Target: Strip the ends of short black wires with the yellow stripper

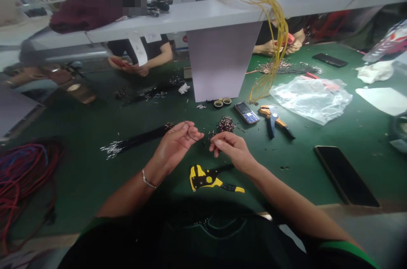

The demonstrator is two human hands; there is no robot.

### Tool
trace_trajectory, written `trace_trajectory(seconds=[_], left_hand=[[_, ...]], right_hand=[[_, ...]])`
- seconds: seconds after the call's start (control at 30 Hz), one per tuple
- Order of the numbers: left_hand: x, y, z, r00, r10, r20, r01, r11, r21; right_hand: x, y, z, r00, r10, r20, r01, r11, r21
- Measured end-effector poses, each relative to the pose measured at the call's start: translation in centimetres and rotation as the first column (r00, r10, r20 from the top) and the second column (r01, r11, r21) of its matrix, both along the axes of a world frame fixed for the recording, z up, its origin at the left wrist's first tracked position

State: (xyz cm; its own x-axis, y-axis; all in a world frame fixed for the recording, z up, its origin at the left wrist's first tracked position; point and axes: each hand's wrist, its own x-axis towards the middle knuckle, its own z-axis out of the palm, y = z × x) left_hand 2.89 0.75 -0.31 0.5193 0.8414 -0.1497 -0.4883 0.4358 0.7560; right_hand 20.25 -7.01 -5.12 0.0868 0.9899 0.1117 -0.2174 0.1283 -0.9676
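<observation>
The left hand [179, 137] was turned partly palm up, its thumb and fingers drawn narrowly together on a thin dark wire [191, 138], which showed faintly along the fingers. The right hand [230, 146] was just beside it, apart from it, knuckles up, with thumb and fingers bent close together; whether anything was between their tips could not be told.

On the near side of both hands, a yellow-and-black wire stripper [208, 179] lay flat on the green table [270, 192]. Just beyond the right hand was a heap of small metal pieces [226, 124], a few scattered toward the fingertips. To the left of the left hand, and partly behind it, stretched a bundle of black wires [136, 141] with silvery ends.

Beyond the right hand and to its right lay a keypad phone [247, 113], then orange-and-blue pliers [273, 120]. Well to the right of that hand was a dark smartphone [346, 175]; well to the left of the left hand, a coil of red and blue wires [27, 175]. Farther beyond the right hand were two small rings [218, 103], a clear plastic bag [313, 97] and hanging yellow wires [280, 35]. Beyond the left hand, across the table, were a co-worker's hands [142, 70].
</observation>
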Motion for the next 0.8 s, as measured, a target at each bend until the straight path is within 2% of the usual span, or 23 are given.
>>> trace_trajectory(seconds=[0.23,0.33,0.57,0.7,0.73,0.8], left_hand=[[-0.1,0.8,-1.0,0.999,-0.045,-0.022,0.045,0.999,0.002],[-0.1,1.4,-1.3,0.997,-0.022,-0.068,0.024,0.999,0.024],[0.1,2.2,-2.0,0.974,0.088,-0.21,-0.069,0.993,0.097],[-0.4,2.9,-1.9,0.922,0.056,-0.383,-0.021,0.995,0.095],[-0.5,3.0,-1.8,0.896,0.075,-0.438,-0.016,0.99,0.137],[-0.7,2.7,-1.3,0.831,0.219,-0.511,-0.051,0.946,0.321]], right_hand=[[0.5,0.0,-0.1,0.995,-0.08,0.053,0.08,0.997,0.008],[1.0,0.2,-0.2,0.99,-0.123,0.068,0.123,0.992,0.018],[1.3,0.4,-0.7,0.983,-0.179,0.029,0.179,0.984,0.02],[1.4,0.6,-0.7,0.986,-0.164,0.006,0.164,0.986,0.004],[1.5,0.6,-0.7,0.989,-0.15,-0.001,0.15,0.989,-0.003],[1.5,0.6,-0.8,0.993,-0.115,-0.019,0.115,0.993,-0.016]])
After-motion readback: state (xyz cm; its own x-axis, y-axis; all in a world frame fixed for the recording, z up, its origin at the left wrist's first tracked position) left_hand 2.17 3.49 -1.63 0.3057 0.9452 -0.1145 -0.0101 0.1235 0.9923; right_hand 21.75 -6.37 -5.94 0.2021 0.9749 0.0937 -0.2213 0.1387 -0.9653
